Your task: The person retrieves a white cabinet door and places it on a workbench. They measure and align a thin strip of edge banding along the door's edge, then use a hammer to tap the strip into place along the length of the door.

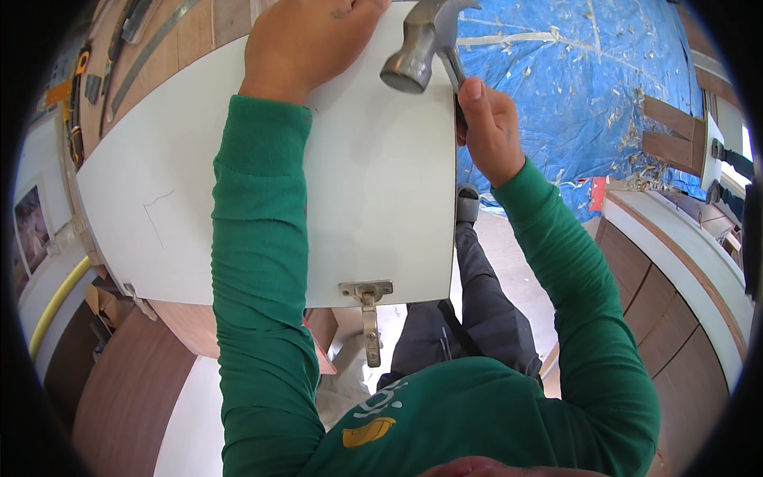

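My right hand (490, 131) is wrapped round the handle of a metal claw hammer (419, 49), thumb laid along the shaft. The hammer's head hangs above the far right part of a white panel (381, 175), its round face toward me. My left hand (310, 48) is at the panel's far end, close to the hammer head; its fingers run out at the top edge of the view, so what they do is hidden. A metal cabinet hinge (367, 298) is fixed on the panel's near edge, its arm sticking out toward me. Another hinge (139, 298) sits at the near left corner.
Blue plastic sheeting (556, 95) littered with shavings covers the floor at the far right. Pieces of brown board (671, 139) lie there. Orange-and-black cutters (78, 103) and a metal strip (151, 60) are at the far left. A curved wooden cabinet (660, 310) stands at right.
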{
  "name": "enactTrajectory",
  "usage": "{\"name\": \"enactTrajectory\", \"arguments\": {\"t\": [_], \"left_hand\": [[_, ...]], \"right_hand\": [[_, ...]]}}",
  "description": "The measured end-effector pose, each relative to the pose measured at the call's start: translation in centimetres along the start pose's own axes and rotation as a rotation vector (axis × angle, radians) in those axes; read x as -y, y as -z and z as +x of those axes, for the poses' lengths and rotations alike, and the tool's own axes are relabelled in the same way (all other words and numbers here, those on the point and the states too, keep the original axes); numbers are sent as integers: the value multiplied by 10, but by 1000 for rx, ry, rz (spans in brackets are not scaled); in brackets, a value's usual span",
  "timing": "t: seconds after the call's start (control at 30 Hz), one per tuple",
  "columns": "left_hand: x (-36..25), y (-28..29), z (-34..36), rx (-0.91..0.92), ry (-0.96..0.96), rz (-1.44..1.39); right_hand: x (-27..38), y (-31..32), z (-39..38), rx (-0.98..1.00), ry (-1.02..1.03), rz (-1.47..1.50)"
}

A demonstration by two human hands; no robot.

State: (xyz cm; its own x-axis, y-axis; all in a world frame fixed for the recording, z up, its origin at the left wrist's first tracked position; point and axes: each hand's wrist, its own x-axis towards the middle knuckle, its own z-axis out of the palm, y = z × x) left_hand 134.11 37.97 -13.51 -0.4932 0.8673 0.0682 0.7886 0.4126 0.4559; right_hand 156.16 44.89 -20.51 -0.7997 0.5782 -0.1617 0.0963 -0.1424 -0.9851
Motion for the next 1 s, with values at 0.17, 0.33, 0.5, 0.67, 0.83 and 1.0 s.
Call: {"name": "enactTrajectory", "arguments": {"t": [0.17, 0.33, 0.5, 0.67, 0.83, 1.0], "left_hand": [[-1, 2, -1, 19, 1, -25], [-1, 2, -2, 10, 10, -45], [-1, 3, -2, 10, 9, -18], [0, 3, -1, 32, 40, -24], [-5, 3, -4, 46, 60, -98], [-16, 6, -7, 128, 120, -66]], "right_hand": [[-5, -2, -34, 35, -12, -5], [-13, -3, -59, 57, 31, -53], [-14, -3, -84, 99, 85, -124], [-20, -5, -105, 137, 71, -151], [-30, -7, -138, 183, 2, -132], [-35, -11, -159, 184, 71, -119]]}}
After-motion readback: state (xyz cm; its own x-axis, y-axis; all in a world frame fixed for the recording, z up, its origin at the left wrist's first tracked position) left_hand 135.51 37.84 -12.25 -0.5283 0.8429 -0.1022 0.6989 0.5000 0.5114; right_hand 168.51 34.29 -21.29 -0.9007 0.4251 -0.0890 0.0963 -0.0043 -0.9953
